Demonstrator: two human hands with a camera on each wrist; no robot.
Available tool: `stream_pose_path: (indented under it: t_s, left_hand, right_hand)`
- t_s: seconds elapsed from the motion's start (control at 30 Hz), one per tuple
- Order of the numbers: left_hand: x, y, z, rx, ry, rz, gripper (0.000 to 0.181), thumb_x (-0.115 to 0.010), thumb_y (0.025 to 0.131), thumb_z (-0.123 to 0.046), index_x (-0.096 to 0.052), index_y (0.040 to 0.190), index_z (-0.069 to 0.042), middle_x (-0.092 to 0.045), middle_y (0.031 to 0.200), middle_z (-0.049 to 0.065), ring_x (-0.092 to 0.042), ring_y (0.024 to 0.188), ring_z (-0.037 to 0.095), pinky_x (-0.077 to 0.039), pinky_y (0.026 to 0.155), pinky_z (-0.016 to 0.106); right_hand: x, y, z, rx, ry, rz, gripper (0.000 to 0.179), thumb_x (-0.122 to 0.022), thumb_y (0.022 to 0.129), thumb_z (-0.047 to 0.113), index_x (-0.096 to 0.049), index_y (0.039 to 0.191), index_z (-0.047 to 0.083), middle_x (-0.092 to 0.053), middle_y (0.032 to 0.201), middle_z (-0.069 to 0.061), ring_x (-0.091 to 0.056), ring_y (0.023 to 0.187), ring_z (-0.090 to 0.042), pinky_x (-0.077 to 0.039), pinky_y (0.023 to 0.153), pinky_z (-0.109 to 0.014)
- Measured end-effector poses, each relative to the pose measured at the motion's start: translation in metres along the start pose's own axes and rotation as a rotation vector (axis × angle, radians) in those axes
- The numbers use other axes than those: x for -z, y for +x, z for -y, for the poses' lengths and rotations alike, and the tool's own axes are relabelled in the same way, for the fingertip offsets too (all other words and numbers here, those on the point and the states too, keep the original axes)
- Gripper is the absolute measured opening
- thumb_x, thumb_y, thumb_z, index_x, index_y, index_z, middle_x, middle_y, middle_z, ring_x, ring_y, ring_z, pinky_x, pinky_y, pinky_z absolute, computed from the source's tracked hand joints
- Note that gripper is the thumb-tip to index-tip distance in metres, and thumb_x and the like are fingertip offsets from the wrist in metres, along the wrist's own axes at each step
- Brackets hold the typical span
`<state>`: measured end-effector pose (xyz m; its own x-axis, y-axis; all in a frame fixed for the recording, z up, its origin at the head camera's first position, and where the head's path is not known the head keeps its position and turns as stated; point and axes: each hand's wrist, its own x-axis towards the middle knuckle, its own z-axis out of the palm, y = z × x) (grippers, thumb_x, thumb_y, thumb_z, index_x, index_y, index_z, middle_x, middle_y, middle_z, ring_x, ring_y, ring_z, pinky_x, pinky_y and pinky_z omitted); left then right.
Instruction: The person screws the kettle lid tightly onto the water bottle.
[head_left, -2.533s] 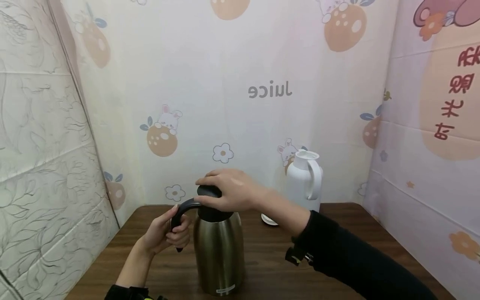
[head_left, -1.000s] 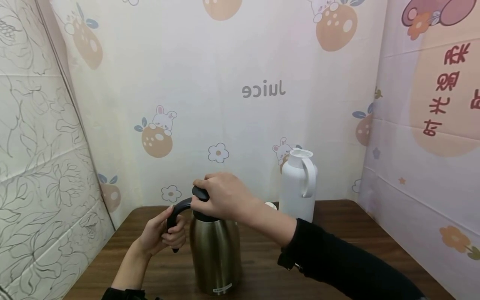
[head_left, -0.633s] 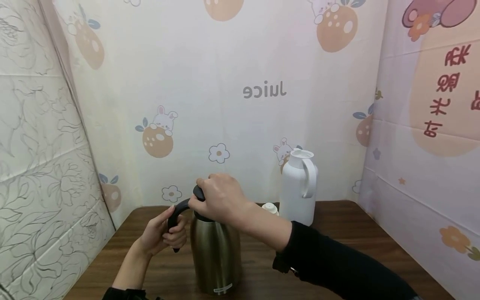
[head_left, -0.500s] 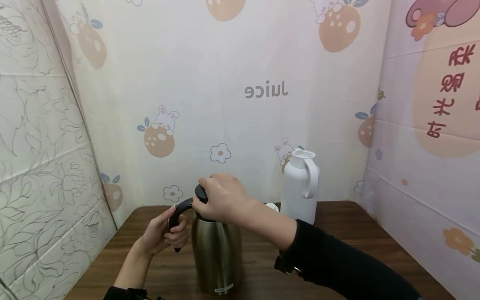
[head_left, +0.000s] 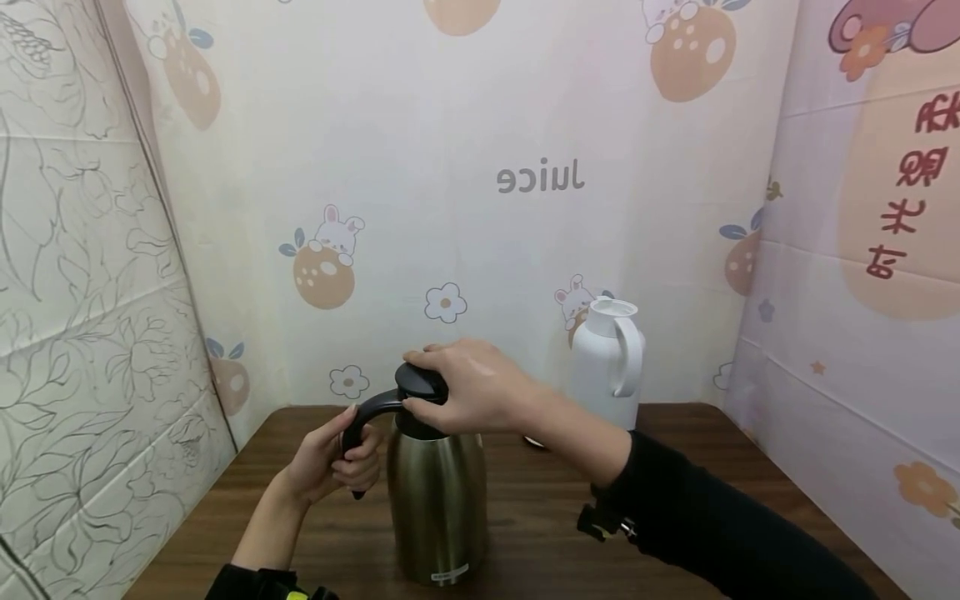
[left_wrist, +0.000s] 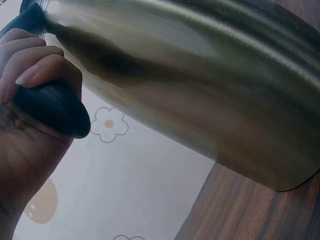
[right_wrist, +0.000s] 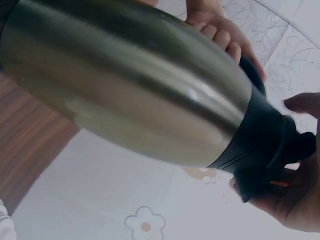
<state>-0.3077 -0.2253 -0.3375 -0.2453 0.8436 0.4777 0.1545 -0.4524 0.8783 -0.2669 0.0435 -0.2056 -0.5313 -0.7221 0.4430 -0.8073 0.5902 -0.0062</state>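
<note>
A brushed gold-brown metal thermos jug (head_left: 437,508) stands upright on the table in the head view. My left hand (head_left: 335,458) grips its black curved handle (head_left: 372,406); in the left wrist view the fingers (left_wrist: 37,70) wrap round the handle's lower end. On top of the jug sits a black lid (head_left: 418,381). My right hand (head_left: 476,385) holds this lid from the right, thumb on the near side and fingers curved over the far side. The right wrist view shows the thumb (right_wrist: 302,103) standing slightly off the lid and the other fingers against its underside.
Behind my right forearm stands a white jug (head_left: 600,358) with its mouth uncovered and its handle to the right. A small white round piece (head_left: 535,442) beside it is mostly hidden by the arm. Patterned curtains (head_left: 450,208) enclose the brown wooden table (head_left: 330,550) on three sides.
My right hand has turned on the lid: its bent wrist has straightened and the knuckles swung back, so more of the lid shows. My left hand keeps its grip on the handle.
</note>
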Motion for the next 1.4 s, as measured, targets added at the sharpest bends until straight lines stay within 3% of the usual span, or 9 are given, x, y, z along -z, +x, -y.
stream_pose_path:
  t_s: [0.07,0.17,0.3,0.43,0.53,0.97,1.17,1.4]
  left_hand:
    - [0.000,0.000,0.000,0.000,0.006,-0.003,0.054,-0.006,0.116,-0.041,-0.029,0.081,-0.007,-0.025,0.061,-0.002,-0.020,0.047,0.018,-0.017,0.048,0.038]
    - [0.001,0.000,-0.001,0.000,0.013,-0.007,0.054,-0.006,0.116,-0.042,-0.029,0.081,-0.008,-0.025,0.061,-0.002,-0.020,0.046,0.018,-0.017,0.048,0.038]
    - [0.001,0.000,0.000,0.002,0.014,-0.007,0.054,-0.006,0.116,-0.042,-0.029,0.081,-0.008,-0.024,0.061,-0.002,-0.020,0.046,0.019,-0.018,0.048,0.037]
    - [0.002,0.000,0.000,0.004,0.010,-0.009,0.053,-0.007,0.116,-0.042,-0.030,0.082,-0.008,-0.025,0.061,-0.002,-0.020,0.047,0.019,-0.017,0.048,0.038]
    - [0.002,0.000,-0.001,0.005,0.002,-0.009,0.053,-0.008,0.116,-0.043,-0.030,0.082,-0.009,-0.025,0.062,-0.002,-0.021,0.047,0.019,-0.017,0.048,0.037]
    - [0.002,0.000,0.001,0.007,0.001,-0.012,0.053,-0.007,0.116,-0.044,-0.029,0.082,-0.009,-0.025,0.062,-0.002,-0.021,0.048,0.018,-0.015,0.049,0.039]
    - [0.001,-0.001,0.000,-0.006,0.007,-0.009,0.053,-0.006,0.116,-0.043,-0.029,0.082,-0.008,-0.025,0.062,-0.003,-0.021,0.047,0.018,-0.018,0.048,0.037]
    - [0.000,0.000,0.000,-0.002,0.015,-0.006,0.053,-0.006,0.116,-0.042,-0.029,0.082,-0.008,-0.025,0.062,-0.003,-0.020,0.047,0.019,-0.016,0.048,0.039]
  right_hand:
    - [-0.002,0.000,-0.005,0.042,0.003,-0.021,0.057,-0.067,0.098,0.049,-0.064,0.146,0.019,-0.070,0.129,0.000,-0.063,0.085,-0.011,-0.050,0.066,-0.028]
    - [-0.006,-0.001,-0.014,0.113,0.002,-0.064,0.057,-0.067,0.098,0.051,-0.064,0.146,0.019,-0.068,0.139,-0.003,-0.069,0.107,-0.013,-0.056,0.084,-0.032]
    - [-0.010,-0.001,-0.026,0.253,0.041,-0.136,0.050,-0.068,0.099,0.044,-0.068,0.140,0.016,-0.066,0.142,-0.005,-0.059,0.135,-0.019,-0.049,0.109,-0.038]
    - [-0.013,0.002,-0.038,0.408,0.108,-0.190,0.041,-0.068,0.099,0.035,-0.070,0.135,0.014,-0.066,0.139,-0.005,-0.058,0.136,-0.019,-0.046,0.112,-0.038]
    - [-0.016,0.004,-0.044,0.460,0.137,-0.224,0.040,-0.068,0.099,0.032,-0.070,0.134,0.014,-0.066,0.139,-0.005,-0.059,0.134,-0.018,-0.047,0.111,-0.036]
    - [-0.040,0.010,-0.049,0.487,0.249,-0.302,0.038,-0.069,0.098,0.025,-0.067,0.132,0.010,-0.069,0.132,-0.005,-0.064,0.124,-0.014,-0.051,0.104,-0.030]
    - [-0.041,0.009,-0.044,0.500,0.126,-0.381,0.038,-0.070,0.097,0.025,-0.070,0.129,0.005,-0.073,0.123,-0.007,-0.069,0.117,-0.016,-0.053,0.101,-0.028]
    - [-0.043,0.007,-0.030,0.415,-0.062,-0.451,0.035,-0.069,0.095,0.029,-0.074,0.122,0.006,-0.075,0.116,-0.005,-0.072,0.105,-0.014,-0.058,0.087,-0.026]
